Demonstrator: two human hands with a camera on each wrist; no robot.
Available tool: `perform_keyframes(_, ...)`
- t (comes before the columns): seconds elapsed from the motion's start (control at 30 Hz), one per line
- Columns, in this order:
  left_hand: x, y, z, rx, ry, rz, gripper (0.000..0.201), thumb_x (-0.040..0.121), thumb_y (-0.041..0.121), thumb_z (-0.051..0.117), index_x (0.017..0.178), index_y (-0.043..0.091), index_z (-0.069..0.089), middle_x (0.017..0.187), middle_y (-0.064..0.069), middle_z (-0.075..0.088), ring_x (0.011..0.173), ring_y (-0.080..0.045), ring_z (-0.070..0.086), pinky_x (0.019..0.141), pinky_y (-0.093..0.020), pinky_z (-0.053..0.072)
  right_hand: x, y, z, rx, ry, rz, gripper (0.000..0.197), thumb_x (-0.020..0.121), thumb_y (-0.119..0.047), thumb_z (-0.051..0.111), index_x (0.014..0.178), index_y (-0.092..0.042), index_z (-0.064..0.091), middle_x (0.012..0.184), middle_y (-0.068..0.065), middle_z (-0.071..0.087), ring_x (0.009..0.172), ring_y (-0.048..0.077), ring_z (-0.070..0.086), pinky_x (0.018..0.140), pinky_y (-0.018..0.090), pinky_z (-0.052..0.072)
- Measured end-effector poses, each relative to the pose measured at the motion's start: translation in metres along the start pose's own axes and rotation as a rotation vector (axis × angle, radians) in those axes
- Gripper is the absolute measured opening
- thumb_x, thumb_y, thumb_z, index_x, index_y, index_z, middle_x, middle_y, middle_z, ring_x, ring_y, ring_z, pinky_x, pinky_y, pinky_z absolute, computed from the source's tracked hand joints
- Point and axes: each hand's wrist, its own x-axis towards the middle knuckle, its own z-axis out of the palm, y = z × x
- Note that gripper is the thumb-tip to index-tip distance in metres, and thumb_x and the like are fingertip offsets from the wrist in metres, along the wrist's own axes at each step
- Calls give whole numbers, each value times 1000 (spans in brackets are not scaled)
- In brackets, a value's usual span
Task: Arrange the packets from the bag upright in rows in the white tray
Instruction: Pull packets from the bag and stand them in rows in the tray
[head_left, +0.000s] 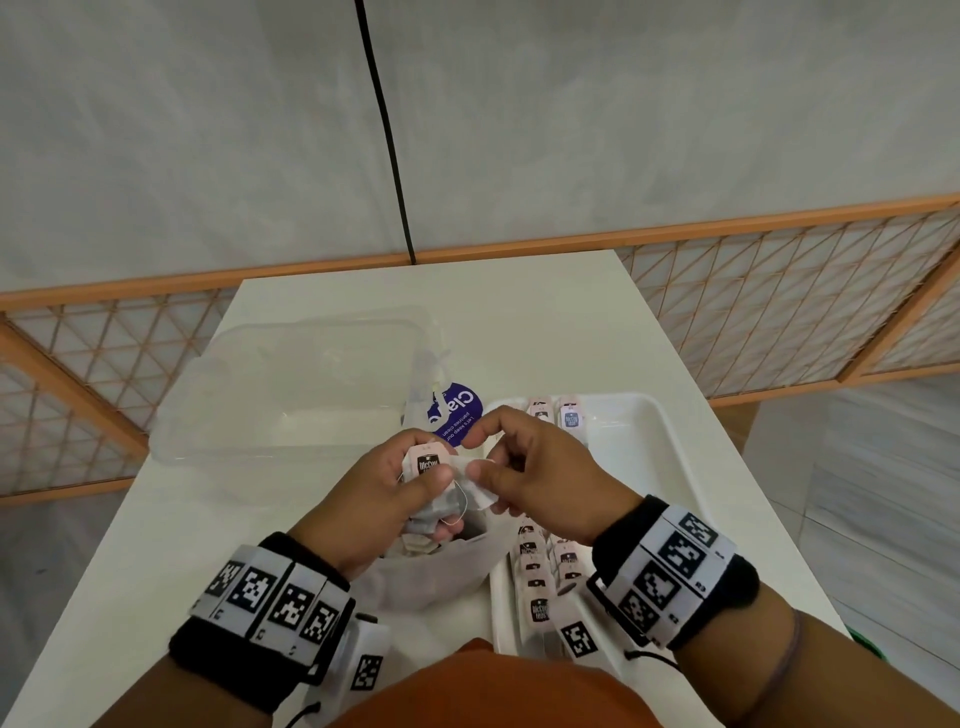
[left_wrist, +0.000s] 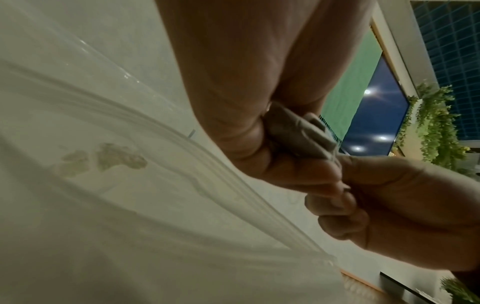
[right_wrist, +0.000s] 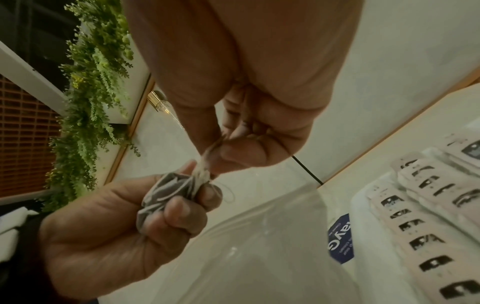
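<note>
My left hand (head_left: 400, 483) clenches a bunch of packets (head_left: 427, 470) above the bag (head_left: 415, 577) at table centre; my right hand (head_left: 524, 467) pinches one packet's edge, at 3 o'clock of the bunch. White tray (head_left: 670, 452), at 3 o'clock of the bag, holds upright rows of packets

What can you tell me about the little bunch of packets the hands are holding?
The bunch of packets looks like tea bags: soft whitish paper pouches with thin strings and a pale pink tag printed in black. The left hand grips them, crumpled together, above the open plastic bag. The right hand pinches one pouch at its edge between thumb and fingers, beside the white tray.
</note>
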Motion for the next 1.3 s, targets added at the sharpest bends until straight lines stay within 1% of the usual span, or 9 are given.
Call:
perform_keyframes(0.23,3,1,0,-45,16,-37,27,89,13,55,114,4,57,72,-11,64,61,-26,62,52,-25,49,-11,-3,-15,79,-184,-61,37,84,0,50,107,-22,69,79,11,65,82,17,70,74,24,51)
perform_keyframes(0.33,5,0,1,-58,10,-65,27,92,11,52,118,6,58,82,-15,67,64,-27,66,52,-26,52,-10,4,-16,-45,-79,-79,22,86,-4,66,98,-22,72,62,-11,63,73,11,68,72,19,49)
perform_keyframes(0.47,5,-3,-3,-47,17,-82,27,96,10,48,121,6,56,95,-26,64,67,-27,67,56,-25,54,-5,12,-30,-106,80,-113,23,90,-15,64,81,-36,64,75,-18,64,73,1,57,71,18,48)
perform_keyframes(0.53,4,-4,-7,-37,25,-90,26,98,12,46,121,7,55,98,-28,59,68,-25,67,59,-24,55,2,24,-45,-142,168,-28,18,96,-18,52,84,-31,58,80,-12,63,77,9,59,71,29,50)
perform_keyframes(0.63,3,-6,-10,-26,25,-90,25,99,13,43,120,7,56,98,-25,56,68,-26,65,61,-23,55,14,55,-69,-334,243,163,16,98,-11,37,95,-17,51,88,2,62,77,19,56,62,23,43)
perform_keyframes(0.8,3,-11,-9,24,41,-87,23,99,14,44,118,7,56,95,-27,58,71,-27,64,59,-25,53,33,102,-88,-585,216,423,9,96,-15,43,90,-16,49,88,6,60,83,26,57,66,27,42)
perform_keyframes(0.97,1,-11,-10,36,40,-91,23,98,15,47,117,8,57,93,-35,59,71,-29,64,57,-25,52,45,112,-88,-610,267,505,16,95,-24,51,97,-10,59,100,8,63,89,23,56,82,32,47)
perform_keyframes(1.13,0,-14,-13,-28,39,-115,27,90,21,59,114,9,59,92,-21,52,76,-35,42,59,-29,51,55,113,-86,-579,259,583,29,95,-30,53,114,-8,58,116,10,63,108,28,58,89,32,46)
perform_keyframes(1.3,-2,-11,-11,-25,58,-123,22,97,11,48,117,5,55,90,-24,53,75,-35,42,56,-28,51,61,120,-85,-608,261,641,23,94,-37,52,98,-14,52,107,9,62,94,25,56,87,34,48)
